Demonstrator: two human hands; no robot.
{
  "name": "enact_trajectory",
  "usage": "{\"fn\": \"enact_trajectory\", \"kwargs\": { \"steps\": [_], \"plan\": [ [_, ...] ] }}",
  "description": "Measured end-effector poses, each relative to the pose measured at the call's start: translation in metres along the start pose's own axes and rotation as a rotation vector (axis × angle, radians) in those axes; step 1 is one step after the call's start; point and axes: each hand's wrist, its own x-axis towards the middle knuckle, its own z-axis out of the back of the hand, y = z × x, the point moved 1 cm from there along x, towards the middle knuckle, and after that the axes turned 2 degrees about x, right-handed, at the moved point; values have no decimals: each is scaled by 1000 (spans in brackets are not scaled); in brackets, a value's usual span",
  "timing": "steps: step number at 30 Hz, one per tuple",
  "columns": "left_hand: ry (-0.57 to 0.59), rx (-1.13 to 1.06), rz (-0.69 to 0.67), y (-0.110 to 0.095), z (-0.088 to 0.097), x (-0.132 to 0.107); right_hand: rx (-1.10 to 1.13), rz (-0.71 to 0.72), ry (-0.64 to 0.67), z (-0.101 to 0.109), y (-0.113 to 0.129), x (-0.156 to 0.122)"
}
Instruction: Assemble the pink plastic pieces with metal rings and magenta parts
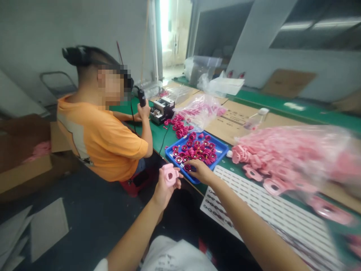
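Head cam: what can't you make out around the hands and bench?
Head view:
- Right hand: covers magenta pieces in the blue tray; cannot tell if it holds one.
- Left hand: fingers hide part of the pink part.
- Pink pieces: blurred by the plastic bag.
- Co-worker's black hand tool: lower end hidden by their hand.
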Motion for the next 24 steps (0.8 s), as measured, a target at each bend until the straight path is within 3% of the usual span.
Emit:
{"fn": "enact_trajectory", "kwargs": {
  "steps": [5,9,12,16,24],
  "plan": [
    [10,-36,-3,3,-4,1,21,-47,-102,9,9,-18],
    [55,-34,19,12,-20,3,99,-136,-288,23,28,-50],
    [114,-19,58,24,-40,2,180,-184,-385,33,45,-78],
    [199,11,113,42,-73,-3,88,-242,-520,48,62,-114],
    [373,71,118,74,-137,-24,-153,-369,-759,68,66,-170]
  ]
}}
